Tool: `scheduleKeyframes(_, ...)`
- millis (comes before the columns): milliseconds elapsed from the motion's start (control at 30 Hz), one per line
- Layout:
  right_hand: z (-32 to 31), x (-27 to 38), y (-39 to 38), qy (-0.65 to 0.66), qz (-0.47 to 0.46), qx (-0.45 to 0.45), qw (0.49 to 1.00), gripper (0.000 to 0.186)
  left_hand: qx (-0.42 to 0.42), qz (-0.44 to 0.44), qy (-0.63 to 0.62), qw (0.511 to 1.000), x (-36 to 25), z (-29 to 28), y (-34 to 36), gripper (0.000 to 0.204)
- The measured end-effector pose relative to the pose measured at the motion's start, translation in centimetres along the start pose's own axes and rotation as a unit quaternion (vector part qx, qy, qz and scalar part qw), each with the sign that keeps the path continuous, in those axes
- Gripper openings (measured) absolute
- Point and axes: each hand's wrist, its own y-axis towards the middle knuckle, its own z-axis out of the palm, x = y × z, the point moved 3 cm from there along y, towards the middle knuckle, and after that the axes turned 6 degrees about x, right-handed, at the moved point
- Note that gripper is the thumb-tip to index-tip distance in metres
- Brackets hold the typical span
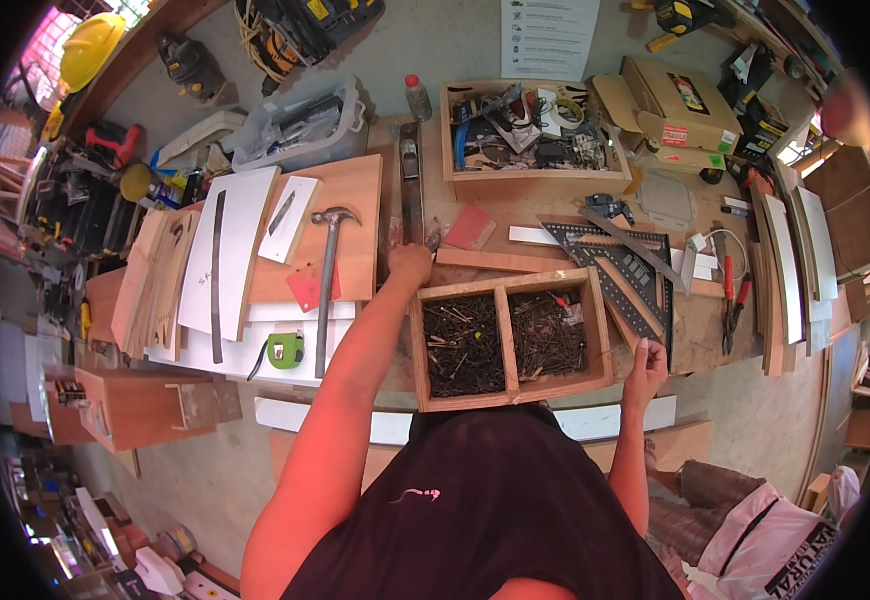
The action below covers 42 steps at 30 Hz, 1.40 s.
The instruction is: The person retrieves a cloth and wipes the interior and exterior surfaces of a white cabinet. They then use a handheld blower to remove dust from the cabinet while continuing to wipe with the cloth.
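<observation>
Looking down from the head camera, I see a cluttered woodworking counter [515, 215] with my two bare arms reaching onto it from the lower edge. My left hand [411, 262] is stretched forward and rests at the near end of a long metal hand plane [412, 180], which lies lengthwise, pointing away from me. The fingers curl down over that end, but I cannot tell whether they truly grip it or only press on it. My right hand [645, 365] sits close to my body, just beside the right wall of a wooden two-compartment box [508, 338]. Its fingers are curled loosely inward, and I cannot make out anything held in them. Both compartments of the box are filled with dark nails and screws. The box stands directly in front of me, between my two hands.

To the left of the left arm a claw hammer [327, 285] lies across a flat wooden board [350, 215], with its head away from me. A green tape measure [286, 349] lies near the hammer handle's end. To the right of the box, a dark metal triangular square [627, 270] lies flat. Red-handled pliers [734, 300] lie further right. At the far side stands a wooden tray of mixed tools [525, 130].
</observation>
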Motion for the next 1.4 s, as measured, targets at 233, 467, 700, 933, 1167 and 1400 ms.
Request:
scheduleKeyframes(233, -0.7, -0.7, -0.3, -0.011, -0.008, -0.009, 1.0, 0.023, -0.095, -0.077, -0.119, 0.985, 1.5, 1.0, -0.2, 0.036)
scheduleKeyframes(467, 0.4, -0.4, 2.4, -0.115, -0.014, 0.083, 0.99, 0.022, 0.01, -0.045, -0.046, 0.998, -0.1, 0.9, -1.7, 0.033)
scheduleKeyframes(700, 1.6, 1.3, 2.1, -0.398, 0.002, 0.304, 0.866, 0.053, 0.002, -0.09, 0.001, 0.996, -0.2, 2.2, 0.7, 0.032)
scheduleKeyframes(933, 2.3, 0.1, 2.8, -0.415, -0.059, 0.37, 0.829, 0.049, -0.046, -0.092, -0.081, 0.991, 3.6, 4.1, 1.8, 0.052)
scheduleKeyframes(1167, 2.3, 1.1, 2.7, -0.425, -0.054, 0.418, 0.801, 0.057, -0.172, -0.024, -0.158, 0.972, -1.9, -4.9, -10.5, 0.05)
scheduleKeyframes(1400, 3.9, 5.3, 4.4, -0.389, -0.161, 0.299, 0.856, 0.053, -0.25, 0.004, -0.441, 0.862, 2.2, 2.2, -30.7, 0.035)
